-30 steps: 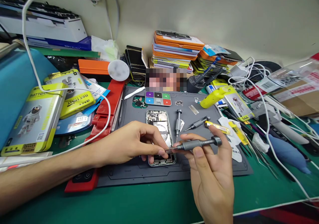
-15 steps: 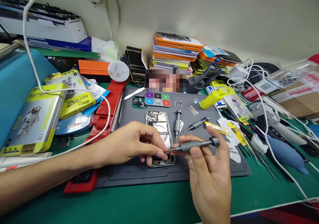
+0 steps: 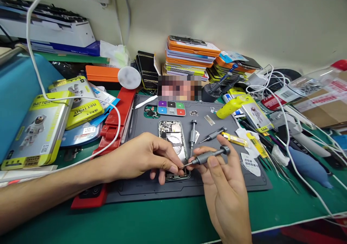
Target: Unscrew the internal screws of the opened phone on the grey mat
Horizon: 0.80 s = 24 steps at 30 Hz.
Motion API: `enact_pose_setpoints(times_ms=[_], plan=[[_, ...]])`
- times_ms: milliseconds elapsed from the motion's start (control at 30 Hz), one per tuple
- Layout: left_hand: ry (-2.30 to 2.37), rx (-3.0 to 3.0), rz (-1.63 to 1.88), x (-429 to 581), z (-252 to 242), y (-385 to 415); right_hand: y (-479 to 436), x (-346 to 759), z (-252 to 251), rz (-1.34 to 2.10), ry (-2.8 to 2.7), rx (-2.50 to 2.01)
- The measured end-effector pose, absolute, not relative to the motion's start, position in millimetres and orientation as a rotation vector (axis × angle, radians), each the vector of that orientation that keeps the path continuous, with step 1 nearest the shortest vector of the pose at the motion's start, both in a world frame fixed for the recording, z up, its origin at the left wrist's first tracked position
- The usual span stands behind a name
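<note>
My right hand [image 3: 226, 186] holds a grey precision screwdriver [image 3: 206, 158] between thumb and fingers, the forefinger raised by its end cap. The thin shaft points left. At its tip, the fingertips of my left hand [image 3: 154, 157] are pinched together; whatever they hold there is too small or hidden to make out. Below both hands lies an opened phone [image 3: 174, 131], its inner parts showing and its lower half partly covered by my fingers. Two more grey screwdrivers, one upright in view [image 3: 193, 133] and one slanted [image 3: 214, 135], rest right of the phone.
A grey work mat [image 3: 151, 191] lies under the phone. On it are a colour-marked tray [image 3: 171, 108], a yellow bottle [image 3: 229, 108] and small parts. Battery boxes [image 3: 35, 128] and a red tool [image 3: 115, 119] stand left. Tweezers, a blue blower [image 3: 309, 166] and cables crowd the right.
The screwdriver's handle end has moved slightly left and up with my right hand, so the shaft slants more. My left hand stays pinched at the tip, nearly still.
</note>
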State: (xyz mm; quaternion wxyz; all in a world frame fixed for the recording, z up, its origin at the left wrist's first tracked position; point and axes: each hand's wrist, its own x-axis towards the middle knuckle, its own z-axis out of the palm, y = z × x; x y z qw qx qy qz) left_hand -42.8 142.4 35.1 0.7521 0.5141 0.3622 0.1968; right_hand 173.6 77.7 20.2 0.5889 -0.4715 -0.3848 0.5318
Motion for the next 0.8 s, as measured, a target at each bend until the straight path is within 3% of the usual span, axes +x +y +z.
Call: enact_pose_setpoints(times_ms=[233, 500, 800], plan=[[0.934, 1.132, 0.538, -42, 38, 143, 79, 172, 19, 0.976, -1.058, -1.059], [0.902, 1.027, 0.754, -46, 35, 147, 85, 174, 18, 0.196, -1.629, -0.941], [1.007, 1.036, 0.774, -50, 34, 149, 85, 172, 4, 0.397, -1.771, -0.922]])
